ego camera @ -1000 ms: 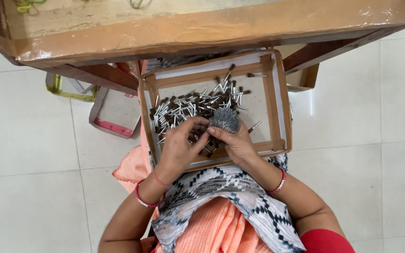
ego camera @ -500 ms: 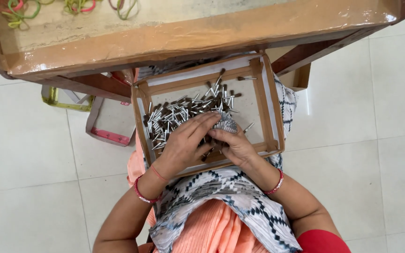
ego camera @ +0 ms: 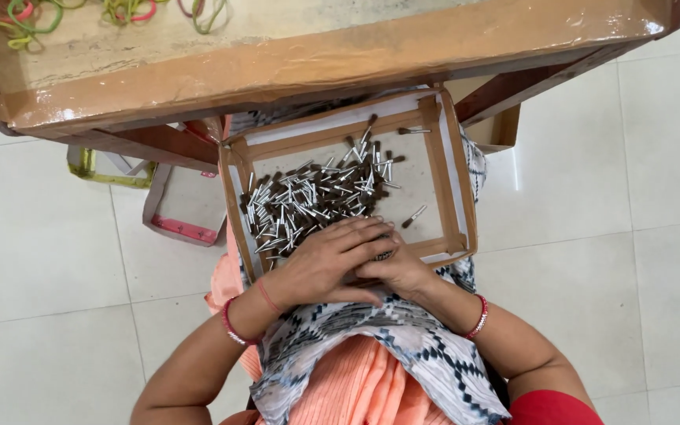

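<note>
Head view, looking straight down: a shallow cardboard tray (ego camera: 452, 185) rests on the seated person's lap, its far edge tucked under the brown table (ego camera: 316, 59). A loose heap of small dark-and-silver metal pieces (ego camera: 308, 201) fills the tray's left and middle; a few strays lie toward its right wall. At the tray's near edge the left hand (ego camera: 328, 264) lies palm-down, fingers spread over the right hand (ego camera: 395, 271), together covering something dark and barely visible beneath; whether either hand grips it cannot be told. Coloured rubber bands (ego camera: 29, 14) lie on the table's far left corner, well apart from the tray. Left of the tray, on the tiled floor, stand a pink-edged tray (ego camera: 179, 206) and a yellow-green-rimmed container (ego camera: 100, 167). Risk, as a judgement: the tray is balanced on the knees, so a shift of the legs or a hard press at its near edge could tip it and scatter the pieces onto the floor
</note>
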